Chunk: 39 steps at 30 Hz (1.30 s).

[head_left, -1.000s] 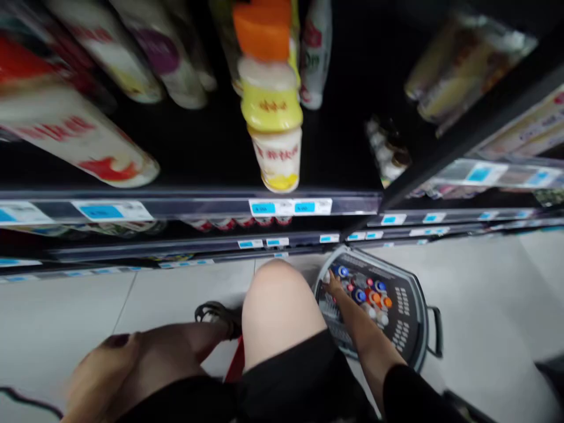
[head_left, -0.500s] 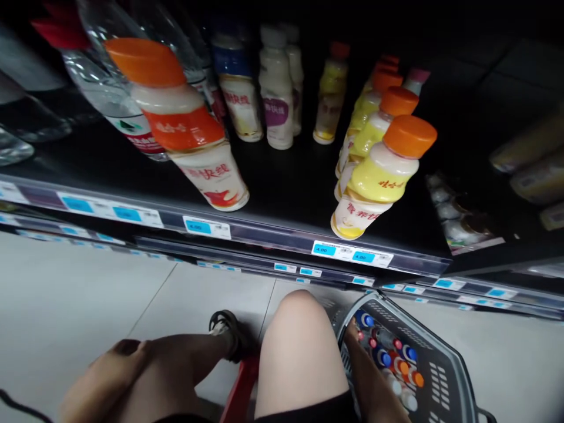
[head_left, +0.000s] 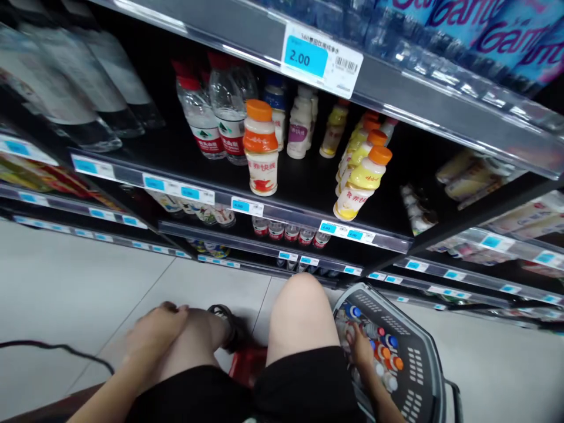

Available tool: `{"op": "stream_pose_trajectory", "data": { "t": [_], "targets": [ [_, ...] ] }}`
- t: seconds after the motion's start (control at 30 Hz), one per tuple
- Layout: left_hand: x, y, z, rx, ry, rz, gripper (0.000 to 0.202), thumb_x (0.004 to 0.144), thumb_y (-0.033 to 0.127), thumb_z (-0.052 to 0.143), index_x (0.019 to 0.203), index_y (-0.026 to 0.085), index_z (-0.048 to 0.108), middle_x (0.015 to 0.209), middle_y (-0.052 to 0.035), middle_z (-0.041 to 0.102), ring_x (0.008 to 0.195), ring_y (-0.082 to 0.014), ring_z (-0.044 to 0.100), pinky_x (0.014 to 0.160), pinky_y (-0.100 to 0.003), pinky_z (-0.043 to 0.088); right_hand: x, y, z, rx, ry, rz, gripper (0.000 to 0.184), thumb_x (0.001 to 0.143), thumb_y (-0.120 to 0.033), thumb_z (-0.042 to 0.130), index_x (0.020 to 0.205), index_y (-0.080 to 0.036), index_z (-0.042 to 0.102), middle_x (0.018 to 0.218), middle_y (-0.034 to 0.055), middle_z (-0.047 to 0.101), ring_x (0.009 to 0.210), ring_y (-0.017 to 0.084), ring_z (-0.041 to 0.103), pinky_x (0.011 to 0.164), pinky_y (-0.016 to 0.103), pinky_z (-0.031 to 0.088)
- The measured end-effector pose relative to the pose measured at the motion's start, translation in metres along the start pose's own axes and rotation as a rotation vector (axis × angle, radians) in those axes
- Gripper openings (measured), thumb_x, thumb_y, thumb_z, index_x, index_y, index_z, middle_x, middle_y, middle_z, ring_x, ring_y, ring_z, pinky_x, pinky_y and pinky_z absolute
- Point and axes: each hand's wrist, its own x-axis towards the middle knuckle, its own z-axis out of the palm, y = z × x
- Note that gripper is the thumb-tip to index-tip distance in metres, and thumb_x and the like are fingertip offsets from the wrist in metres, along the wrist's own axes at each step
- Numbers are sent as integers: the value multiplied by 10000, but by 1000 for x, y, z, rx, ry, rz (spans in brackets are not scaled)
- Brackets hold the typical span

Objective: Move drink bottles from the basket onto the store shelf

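Basket rim (head_left: pixel 436 364) around right grip (head_left: pixel 360 348)

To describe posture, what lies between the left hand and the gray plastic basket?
In the head view: bare left leg, dark shoe, red object, bare right knee.

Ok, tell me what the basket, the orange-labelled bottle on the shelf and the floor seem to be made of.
Basket: probably moulded plastic, grey and mostly matt; neat rows of slots pierce its wall.
Orange-labelled bottle: likely plastic, glossy; highlights sit on its waisted body.
Floor: pale tiles with a slight sheen, perhaps ceramic or stone; thin straight joints show.
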Motion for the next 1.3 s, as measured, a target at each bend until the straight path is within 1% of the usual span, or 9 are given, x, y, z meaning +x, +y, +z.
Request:
{"op": "stream_pose_trajectory", "data": {
  "t": [0.2,0.37,0.43,0.5,0.63,0.77,0.87,1.1,1.3],
  "targets": [
    [-26,11,13,-138,128,101,534,815,513,570,1144,127,735,1160,-226,750,1194,-466,653,1017,-572,490,-71,5,-66,-44,416,91,515,974,-498,396,1289,-239,710,1022,173,785,962,360,759,832,446,567],
    [-39,9,21,-1062,201,278,410,754,478,635,1006,168,724,1143,-149,774,1196,-331,667,1105,-449,491,-133,-33,-145,216,1068,-262,409,906,-524,521,952,-201,767,850,125,777,731,263,727,716,360,548],
    [-58,13,26,-1491,56,380,474,744,467,684,1110,165,697,1299,-145,727,1215,-285,656,1089,-400,505,-149,-57,-171,353,1257,-409,350,863,-510,579,906,-206,747,822,87,758,681,226,691,673,332,534],
    [-84,21,36,-1754,-300,447,559,797,494,689,1272,201,655,1447,-134,649,1220,-261,657,1035,-383,534,-152,-89,-189,591,1325,-565,314,850,-483,587,890,-206,729,811,62,733,689,213,671,661,319,520],
    [-125,39,60,-1848,-1057,505,843,828,745,608,1409,133,591,1431,-217,650,1268,-351,653,1016,-457,554,-115,-171,-179,1101,876,-712,271,828,-421,552,850,-201,709,812,51,712,732,210,653,668,313,503],
    [-126,32,72,-1619,-1352,532,833,831,611,712,1435,55,570,1209,-240,764,1137,-377,731,950,-442,586,-68,-236,-115,1178,271,-673,251,797,-424,534,789,-213,672,784,29,682,733,198,611,682,301,488],
    [-116,20,73,-1446,-1323,538,668,788,349,805,1351,33,636,1069,-232,802,1002,-335,779,875,-367,600,-50,-252,-86,1116,186,-622,229,840,-424,549,810,-227,662,829,12,678,818,199,612,775,299,497],
    [-114,40,79,-1520,-1070,436,646,656,291,917,1229,90,700,1080,-194,810,904,-292,784,772,-331,611,-44,-259,-78,1340,18,-538,433,825,-448,710,1203,-244,654,1113,42,701,1041,215,640,925,313,543],
    [-116,66,87,-1580,-879,294,621,706,221,891,1278,118,672,1057,-148,814,856,-259,776,765,-325,606,-44,-260,-39,1408,-553,-281,468,893,-374,720,1318,-256,562,1071,35,727,912,217,714,806,357,619]
  ]
}}
